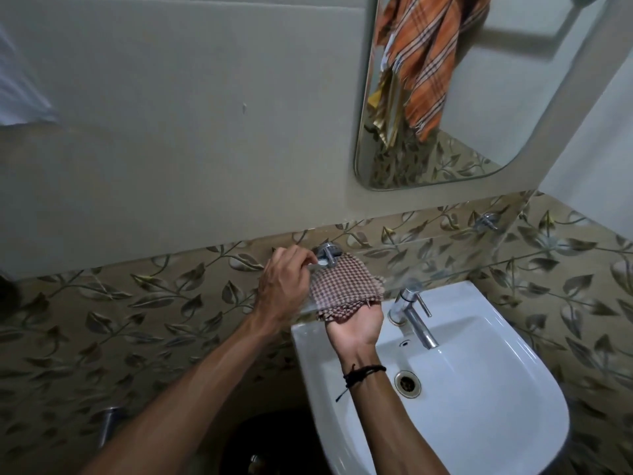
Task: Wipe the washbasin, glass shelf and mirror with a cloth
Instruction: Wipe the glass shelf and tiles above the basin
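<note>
1. the left hand (pixel 287 282) reaches to the left end of the glass shelf (pixel 445 260), its thumb and forefinger pinching the chrome left bracket (pixel 327 257) that fixes the shelf to the tiled wall
2. the right hand (pixel 356 323) is raised palm-up at the shelf's front edge, above the back rim of the white washbasin (pixel 479 440)
3. the checked brown cloth (pixel 346 284) lies spread over the right hand's fingers and against the glass, just right of the bracket; the fingers are covered, so i cannot tell whether they grip it or lie flat, nor which face of the glass it touches
4. the chrome tap (pixel 414 313) stands at the back of the basin, near the right hand
5. the mirror (pixel 496 108) hangs above the shelf, well apart from both hands, and reflects an orange plaid fabric
</note>
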`<state>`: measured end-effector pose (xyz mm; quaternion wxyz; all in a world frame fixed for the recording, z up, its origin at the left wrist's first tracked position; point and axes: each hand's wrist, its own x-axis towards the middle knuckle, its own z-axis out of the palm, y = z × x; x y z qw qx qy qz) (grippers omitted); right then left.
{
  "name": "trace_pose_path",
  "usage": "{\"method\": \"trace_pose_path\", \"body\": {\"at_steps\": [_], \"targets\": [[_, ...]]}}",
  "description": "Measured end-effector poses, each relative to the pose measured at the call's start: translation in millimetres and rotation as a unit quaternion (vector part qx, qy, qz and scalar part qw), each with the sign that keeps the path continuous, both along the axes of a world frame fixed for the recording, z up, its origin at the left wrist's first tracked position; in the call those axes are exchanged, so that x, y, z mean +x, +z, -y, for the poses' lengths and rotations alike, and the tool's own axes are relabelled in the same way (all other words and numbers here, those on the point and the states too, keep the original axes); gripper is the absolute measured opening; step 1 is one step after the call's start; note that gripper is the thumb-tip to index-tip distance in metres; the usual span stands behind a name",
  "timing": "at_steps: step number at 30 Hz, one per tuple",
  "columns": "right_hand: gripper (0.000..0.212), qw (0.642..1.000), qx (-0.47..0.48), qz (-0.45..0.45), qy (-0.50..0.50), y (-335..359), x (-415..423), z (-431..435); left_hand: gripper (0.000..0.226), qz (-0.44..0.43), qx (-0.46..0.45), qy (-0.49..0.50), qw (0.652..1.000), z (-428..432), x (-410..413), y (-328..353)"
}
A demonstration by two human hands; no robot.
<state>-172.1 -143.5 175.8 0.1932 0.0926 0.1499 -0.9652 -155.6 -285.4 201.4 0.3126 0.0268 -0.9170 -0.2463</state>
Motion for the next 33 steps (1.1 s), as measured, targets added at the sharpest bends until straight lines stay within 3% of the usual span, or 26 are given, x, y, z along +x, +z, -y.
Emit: {"method": "trace_pose_path", "body": {"at_steps": [8, 14, 19, 33], "targets": [[0.045, 1.000, 0.004, -0.002, -0.009, 4.9, -8.5, -3.0, 0.025, -0.015, 0.011, -0.002, 1.000, -0.9, 2.5, 1.7], [0.059, 0.997, 0.004, -0.027, 0.069, -4.6, 19.8, 9.8, 0.022, -0.043, 0.023, -0.006, 0.999, -2.0, 4.3, 8.8], [0.061, 0.999, 0.009, -0.010, 0.045, 2.4, 19.0, 18.2, 0.023, -0.058, 0.041, -0.023, 0.997, 13.4, 12.7, 7.0], [0.059, 0.999, 0.031, -0.003, 0.025, 9.5, 47.9, 51.2, 0.033, -0.205, -0.075, -0.059, 0.974, 90.1, 39.8, 25.8]]}}
